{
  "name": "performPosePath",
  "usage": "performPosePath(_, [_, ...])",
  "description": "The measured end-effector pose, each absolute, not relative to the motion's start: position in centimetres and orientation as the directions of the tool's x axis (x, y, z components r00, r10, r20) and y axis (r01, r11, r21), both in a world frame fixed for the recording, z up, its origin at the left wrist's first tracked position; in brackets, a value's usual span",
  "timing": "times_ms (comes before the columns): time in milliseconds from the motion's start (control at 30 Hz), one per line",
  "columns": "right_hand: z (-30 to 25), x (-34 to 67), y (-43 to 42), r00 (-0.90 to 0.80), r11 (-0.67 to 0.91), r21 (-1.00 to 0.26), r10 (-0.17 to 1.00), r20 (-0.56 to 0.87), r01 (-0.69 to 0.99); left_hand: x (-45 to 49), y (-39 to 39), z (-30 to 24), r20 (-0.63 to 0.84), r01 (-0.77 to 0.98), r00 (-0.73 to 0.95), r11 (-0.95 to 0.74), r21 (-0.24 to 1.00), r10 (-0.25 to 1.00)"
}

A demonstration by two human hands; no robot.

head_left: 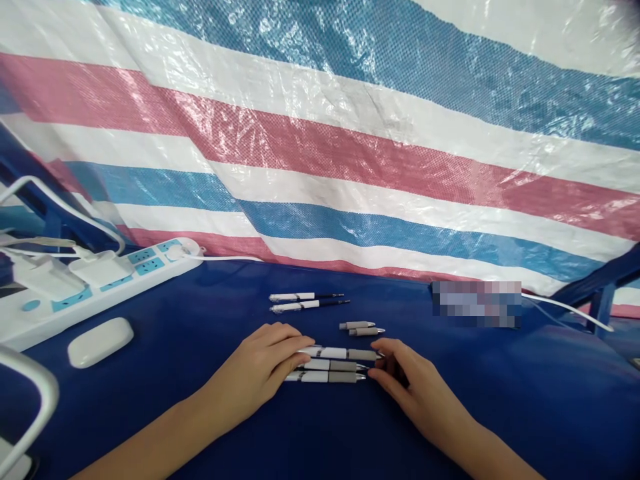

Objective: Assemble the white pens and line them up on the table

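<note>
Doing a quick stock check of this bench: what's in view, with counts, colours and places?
striped tarpaulin: one, blue, pink and white, hanging behind the table
table cover: one, dark blue, over the table
power strip: one, white and blue, back left
plug chargers: two, white, in the power strip
oval object: one, white, left of the hands
cable: one, white, back right
slim pens: two, white and black, back centre
short pen parts: two, grey, above the hands
pens with grey grips: three, white and grey, side by side between the hands
blurred patch: one, unreadable, back right
left hand: one, on the pens' left ends
right hand: one, at the pens' right ends
</note>
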State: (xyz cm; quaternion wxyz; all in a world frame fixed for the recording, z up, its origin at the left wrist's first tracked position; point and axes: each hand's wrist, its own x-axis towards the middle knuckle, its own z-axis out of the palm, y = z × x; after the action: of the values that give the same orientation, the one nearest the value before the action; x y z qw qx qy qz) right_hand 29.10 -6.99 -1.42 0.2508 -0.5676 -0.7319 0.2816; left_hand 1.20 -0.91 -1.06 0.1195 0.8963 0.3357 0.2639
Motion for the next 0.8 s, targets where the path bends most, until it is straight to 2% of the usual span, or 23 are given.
performPosePath(100, [-1.47, 29.06, -6.98, -0.279, 0.26, -0.671, 0.957, 0.081, 0.694, 1.13, -1.0, -1.02, 0.4, 0.534, 0.642, -0.756, 0.38, 0.654])
performPosePath(267, [-1.46, 29.06, -7.07, -0.21, 0.163, -0.702, 0.978, 0.02, 0.693, 1.19, -1.03, -0.94, 0.392, 0.543, 0.638, -0.749, 0.38, 0.662])
performPosePath(433, [-1.35, 28.98, -7.04, -0.264, 0.231, -0.683, 0.963, 0.057, 0.693, 1.26, -0.94, -0.89, 0.398, 0.539, 0.644, -0.757, 0.369, 0.653])
performPosePath(567, [-1.27, 28.92, -6.96, -0.227, 0.18, -0.697, 0.974, 0.026, 0.694, 1.21, -0.92, -0.92, 0.396, 0.535, 0.646, -0.757, 0.374, 0.652])
performPosePath(700, [-1.19, 28.99, -6.95, -0.273, 0.249, -0.671, 0.959, 0.073, 0.698, 1.19, -1.01, -0.88, 0.405, 0.534, 0.645, -0.761, 0.369, 0.648])
performPosePath(800, [-1.15, 28.99, -7.03, -0.249, 0.217, -0.68, 0.967, 0.053, 0.701, 1.19, -1.06, -0.91, 0.41, 0.539, 0.638, -0.759, 0.366, 0.651])
